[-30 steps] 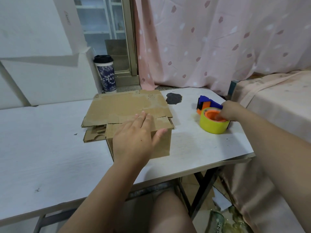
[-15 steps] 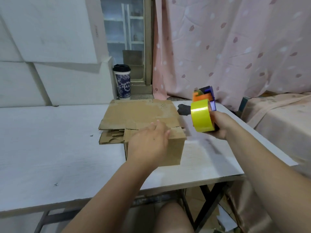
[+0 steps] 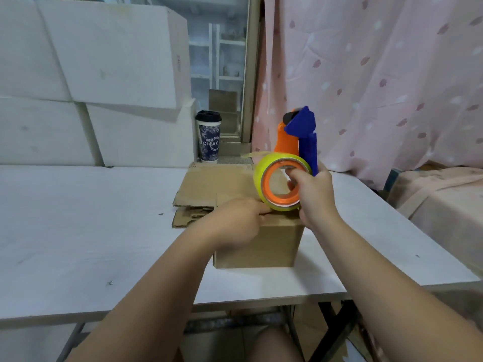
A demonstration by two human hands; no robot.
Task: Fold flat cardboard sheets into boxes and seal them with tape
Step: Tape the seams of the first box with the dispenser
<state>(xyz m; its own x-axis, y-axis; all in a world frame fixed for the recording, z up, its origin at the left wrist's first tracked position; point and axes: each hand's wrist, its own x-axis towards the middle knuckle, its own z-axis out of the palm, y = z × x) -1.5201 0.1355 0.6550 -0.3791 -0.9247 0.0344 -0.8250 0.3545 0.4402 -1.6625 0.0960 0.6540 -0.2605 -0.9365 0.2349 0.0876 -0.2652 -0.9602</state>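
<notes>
A small folded cardboard box [image 3: 271, 244] stands on the white table [image 3: 78, 218]. Behind it lies a stack of flat cardboard sheets [image 3: 209, 186]. My right hand [image 3: 313, 197] grips a tape dispenser [image 3: 287, 168] with a yellow roll, orange core and blue handle, held upright just above the box's top, with a finger hooked in the core. My left hand [image 3: 235, 223] rests on the box's top, fingers curled, its fingertip touching the bottom of the yellow roll. The box's top flaps are mostly hidden by my hands.
A lidded paper cup [image 3: 209, 137] stands at the table's back edge. White foam blocks [image 3: 91, 74] are stacked behind on the left. A pink curtain [image 3: 379, 74] hangs at the right, with a cloth-covered surface [image 3: 444, 205] beside the table.
My right hand has lifted the tape dispenser off the table and brought it left over the box. My left hand's fingers have curled on the box top and reached the roll.
</notes>
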